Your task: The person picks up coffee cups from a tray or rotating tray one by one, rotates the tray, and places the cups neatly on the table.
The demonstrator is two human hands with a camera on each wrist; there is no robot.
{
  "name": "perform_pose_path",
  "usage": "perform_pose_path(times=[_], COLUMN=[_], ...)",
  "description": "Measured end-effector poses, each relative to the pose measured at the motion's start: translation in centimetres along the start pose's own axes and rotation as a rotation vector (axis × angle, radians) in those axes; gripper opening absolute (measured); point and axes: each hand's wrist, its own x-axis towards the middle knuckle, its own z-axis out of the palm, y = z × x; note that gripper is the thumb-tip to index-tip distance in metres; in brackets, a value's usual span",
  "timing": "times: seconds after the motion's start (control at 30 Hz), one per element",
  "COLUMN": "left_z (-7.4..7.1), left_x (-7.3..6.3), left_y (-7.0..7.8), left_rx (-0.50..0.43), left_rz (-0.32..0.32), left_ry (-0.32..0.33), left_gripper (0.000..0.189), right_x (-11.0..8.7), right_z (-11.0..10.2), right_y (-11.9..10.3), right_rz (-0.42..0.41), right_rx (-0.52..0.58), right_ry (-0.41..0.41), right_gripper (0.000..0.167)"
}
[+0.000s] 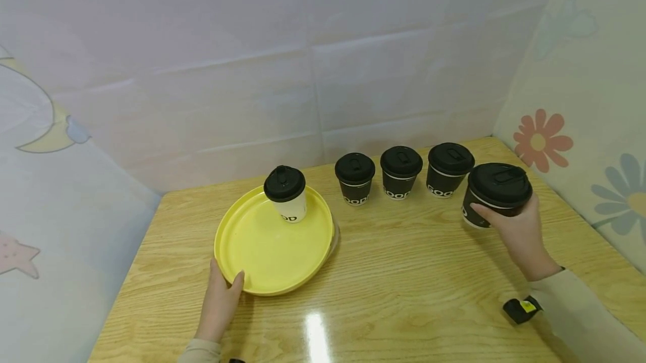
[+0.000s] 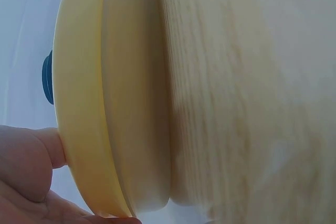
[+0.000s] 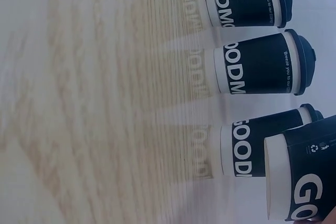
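Observation:
My right hand (image 1: 522,231) grips a black paper cup (image 3: 310,177) with a black lid and white lettering, its base raised off the table. At the near left of a round yellow tray (image 1: 262,256), my left hand (image 1: 220,298) holds the rim between thumb and fingers. On the tray's far side stands a white paper cup (image 1: 292,210) with a black lid. In the left wrist view, the tray (image 2: 81,93) rests on a paler round base (image 2: 136,103), and the thumb (image 2: 51,148) touches its side.
Three more black lidded cups, left (image 1: 355,189), middle (image 1: 400,183) and right (image 1: 444,178), stand upright in a row along the back of the wooden table (image 1: 393,290). Patterned fabric walls rise behind and at both sides. A small black object (image 1: 520,309) is beside the right sleeve.

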Motion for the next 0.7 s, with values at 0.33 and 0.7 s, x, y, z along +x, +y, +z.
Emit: perform_pose_path(times=[0.33, 0.7], left_z=[0.0, 0.0], left_x=[0.1, 0.3], left_y=[-0.2, -0.3], left_rx=[0.0, -0.001], left_rz=[0.009, 0.015], left_ry=[0.001, 0.002], left_gripper=[0.085, 0.084], right_x=[0.5, 1.4], right_z=[-0.5, -0.9], right_y=[0.7, 1.4], right_rz=[0.071, 0.081], right_rx=[-0.056, -0.099], right_ry=[0.064, 0.096], right_gripper=[0.084, 0.083])
